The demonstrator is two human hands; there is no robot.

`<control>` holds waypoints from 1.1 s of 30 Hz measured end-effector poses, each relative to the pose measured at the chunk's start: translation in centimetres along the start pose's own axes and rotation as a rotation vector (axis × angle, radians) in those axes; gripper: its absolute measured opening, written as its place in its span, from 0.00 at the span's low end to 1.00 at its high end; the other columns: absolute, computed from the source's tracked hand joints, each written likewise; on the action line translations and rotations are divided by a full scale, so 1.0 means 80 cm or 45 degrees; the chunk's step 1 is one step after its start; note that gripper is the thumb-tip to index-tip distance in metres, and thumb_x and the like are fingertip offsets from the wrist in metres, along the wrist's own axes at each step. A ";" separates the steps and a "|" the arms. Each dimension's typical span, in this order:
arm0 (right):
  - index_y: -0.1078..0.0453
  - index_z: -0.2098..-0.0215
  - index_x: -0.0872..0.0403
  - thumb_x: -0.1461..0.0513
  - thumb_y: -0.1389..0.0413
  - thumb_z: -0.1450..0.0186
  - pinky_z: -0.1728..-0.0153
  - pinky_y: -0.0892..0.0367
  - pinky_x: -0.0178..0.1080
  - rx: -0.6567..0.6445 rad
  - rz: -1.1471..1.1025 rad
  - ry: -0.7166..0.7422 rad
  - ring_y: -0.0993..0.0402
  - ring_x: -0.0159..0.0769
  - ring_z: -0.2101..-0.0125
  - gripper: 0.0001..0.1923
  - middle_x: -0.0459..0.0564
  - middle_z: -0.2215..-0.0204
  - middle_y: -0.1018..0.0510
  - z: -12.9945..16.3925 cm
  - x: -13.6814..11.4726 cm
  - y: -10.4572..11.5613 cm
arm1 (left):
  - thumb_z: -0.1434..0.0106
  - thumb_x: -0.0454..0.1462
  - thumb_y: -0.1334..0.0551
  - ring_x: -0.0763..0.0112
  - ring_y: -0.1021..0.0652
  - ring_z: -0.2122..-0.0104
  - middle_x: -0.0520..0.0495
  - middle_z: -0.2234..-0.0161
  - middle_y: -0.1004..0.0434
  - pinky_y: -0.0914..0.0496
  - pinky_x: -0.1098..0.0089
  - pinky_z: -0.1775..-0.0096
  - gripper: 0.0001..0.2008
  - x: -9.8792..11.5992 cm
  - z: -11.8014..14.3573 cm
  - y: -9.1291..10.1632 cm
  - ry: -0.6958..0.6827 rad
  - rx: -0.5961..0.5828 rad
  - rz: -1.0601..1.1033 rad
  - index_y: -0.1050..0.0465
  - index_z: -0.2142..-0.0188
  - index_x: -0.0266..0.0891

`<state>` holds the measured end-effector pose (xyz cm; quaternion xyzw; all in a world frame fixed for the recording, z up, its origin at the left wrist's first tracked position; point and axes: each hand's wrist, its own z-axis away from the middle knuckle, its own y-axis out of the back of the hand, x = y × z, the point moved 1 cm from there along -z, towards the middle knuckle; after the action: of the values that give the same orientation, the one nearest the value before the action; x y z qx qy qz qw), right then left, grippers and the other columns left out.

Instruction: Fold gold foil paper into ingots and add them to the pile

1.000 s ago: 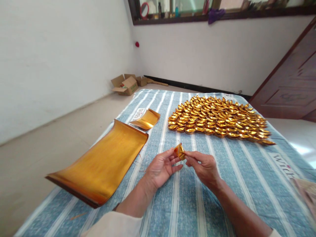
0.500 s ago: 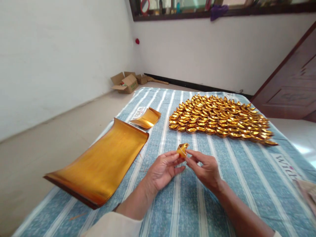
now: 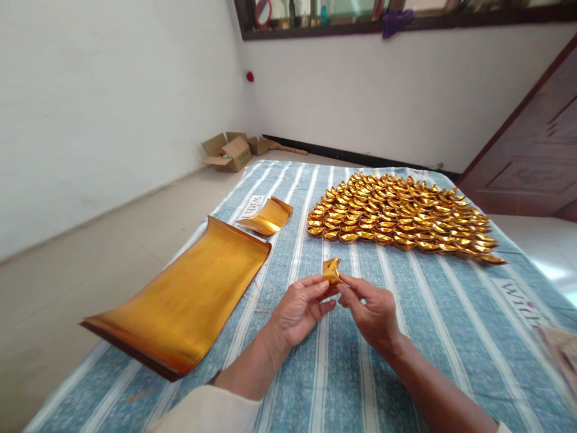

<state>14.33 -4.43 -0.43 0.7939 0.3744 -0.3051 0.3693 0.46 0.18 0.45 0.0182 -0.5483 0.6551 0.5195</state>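
Note:
My left hand (image 3: 297,310) and my right hand (image 3: 372,313) meet over the blue striped cloth (image 3: 406,337), and both pinch one small folded gold paper piece (image 3: 332,269) at their fingertips. Beyond it lies a wide spread of several folded gold paper ingots (image 3: 399,219) set in rows. To the left of my left hand rests a large curled stack of gold foil sheets (image 3: 189,297), with a smaller curled gold sheet (image 3: 267,218) behind it.
The cloth-covered surface ends at the left, where bare floor (image 3: 90,252) begins. Open cardboard boxes (image 3: 229,153) stand by the far wall. A dark wooden door (image 3: 536,150) is at the right, and a window sill runs along the top.
The gold piece has been turned and worked between my fingers, and my hands have shifted slightly. The sheets and ingots lie as before.

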 end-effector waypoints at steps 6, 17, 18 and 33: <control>0.24 0.59 0.52 0.62 0.46 0.35 0.74 0.26 0.34 -0.029 -0.023 0.006 0.23 0.33 0.79 0.11 0.48 0.71 0.18 0.001 -0.002 0.000 | 0.42 0.29 0.36 0.68 0.21 0.68 0.42 0.67 0.20 0.27 0.70 0.66 0.03 0.001 -0.001 0.003 0.016 -0.003 0.044 0.23 0.68 0.30; 0.24 0.59 0.52 0.63 0.47 0.34 0.71 0.27 0.33 -0.081 -0.019 0.041 0.23 0.32 0.78 0.10 0.47 0.70 0.18 0.000 -0.005 0.001 | 0.43 0.29 0.35 0.70 0.22 0.69 0.43 0.67 0.21 0.27 0.71 0.66 0.02 0.000 -0.002 0.003 -0.028 -0.009 -0.038 0.23 0.68 0.30; 0.24 0.59 0.52 0.63 0.47 0.34 0.71 0.27 0.33 -0.086 -0.007 0.051 0.22 0.32 0.77 0.10 0.47 0.70 0.18 0.000 -0.005 0.002 | 0.43 0.29 0.35 0.71 0.22 0.69 0.43 0.67 0.21 0.27 0.71 0.66 0.02 0.000 -0.002 0.003 -0.032 -0.010 -0.042 0.23 0.68 0.30; 0.25 0.57 0.52 0.64 0.50 0.33 0.65 0.25 0.36 -0.098 0.083 0.152 0.20 0.37 0.65 0.12 0.50 0.64 0.18 -0.002 -0.002 0.002 | 0.40 0.28 0.37 0.71 0.22 0.68 0.43 0.66 0.21 0.27 0.73 0.67 0.04 -0.003 -0.005 0.003 -0.041 0.022 -0.035 0.23 0.66 0.30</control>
<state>14.41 -4.44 -0.16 0.8077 0.3811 -0.2303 0.3865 0.58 0.34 -0.02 0.0407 -0.5507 0.6521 0.5195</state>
